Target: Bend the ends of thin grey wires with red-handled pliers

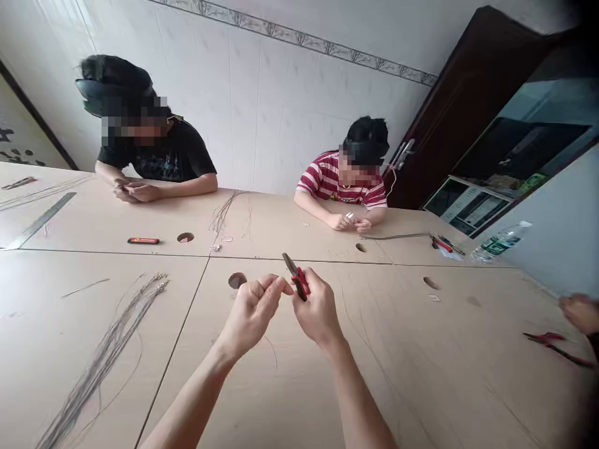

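My right hand is closed round a pair of pliers with red and black handles. Their dark jaws point up and to the left, away from me. Just left of them, my left hand is pinched, thumb against fingers, on what looks like the end of a thin wire. Part of a thin wire curves out below that hand over the table. The two hands are almost touching, and the fingers hide most of what lies between them.
A bundle of thin grey wires lies on the table at left. Across it sit two people with hands on small items. A red-black knife-like tool, table holes, a bottle, more pliers and another person's hand also show.
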Demonstrator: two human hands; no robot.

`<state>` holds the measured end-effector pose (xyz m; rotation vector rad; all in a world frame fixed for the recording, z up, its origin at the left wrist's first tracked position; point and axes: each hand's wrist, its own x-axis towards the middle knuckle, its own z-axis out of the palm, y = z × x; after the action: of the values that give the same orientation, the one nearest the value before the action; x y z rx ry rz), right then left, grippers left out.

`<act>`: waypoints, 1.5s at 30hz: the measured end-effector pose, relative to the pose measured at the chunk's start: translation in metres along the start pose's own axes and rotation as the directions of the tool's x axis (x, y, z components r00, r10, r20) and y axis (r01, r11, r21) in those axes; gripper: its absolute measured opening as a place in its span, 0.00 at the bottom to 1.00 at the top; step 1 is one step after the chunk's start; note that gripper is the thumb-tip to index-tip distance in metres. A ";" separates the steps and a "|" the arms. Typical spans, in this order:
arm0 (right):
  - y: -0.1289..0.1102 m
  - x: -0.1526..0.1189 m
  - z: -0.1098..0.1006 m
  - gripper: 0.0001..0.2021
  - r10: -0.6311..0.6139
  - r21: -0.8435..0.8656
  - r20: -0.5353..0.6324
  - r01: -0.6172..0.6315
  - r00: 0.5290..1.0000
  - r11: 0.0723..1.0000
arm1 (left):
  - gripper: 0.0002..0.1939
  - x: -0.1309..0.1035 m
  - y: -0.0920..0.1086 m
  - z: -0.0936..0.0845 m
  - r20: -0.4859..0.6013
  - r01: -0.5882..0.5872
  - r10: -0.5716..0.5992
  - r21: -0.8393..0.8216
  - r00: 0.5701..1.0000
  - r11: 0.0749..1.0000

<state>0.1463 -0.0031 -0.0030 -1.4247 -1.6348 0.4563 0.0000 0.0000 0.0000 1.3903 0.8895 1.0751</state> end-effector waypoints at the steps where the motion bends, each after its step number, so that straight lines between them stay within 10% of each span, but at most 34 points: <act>1: 0.001 0.000 0.000 0.01 0.003 0.002 -0.004 -0.003 1.000 1.000 | 0.20 0.000 0.000 0.001 -0.003 -0.001 0.001 0.005 1.000 1.000; 23: -0.003 0.000 0.014 0.06 -0.060 -0.011 0.030 0.061 0.998 0.998 | 0.19 -0.010 0.013 -0.006 -0.208 0.140 -0.112 0.123 0.972 0.982; 45: -0.017 -0.010 0.025 0.09 -0.069 -0.123 0.024 0.072 0.997 0.990 | 0.07 -0.001 0.025 -0.022 -0.285 0.169 -0.206 -0.148 0.936 0.974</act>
<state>0.1157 -0.0104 -0.0076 -1.4515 -1.7497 0.3342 -0.0228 0.0029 0.0241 1.0329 1.1328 1.1892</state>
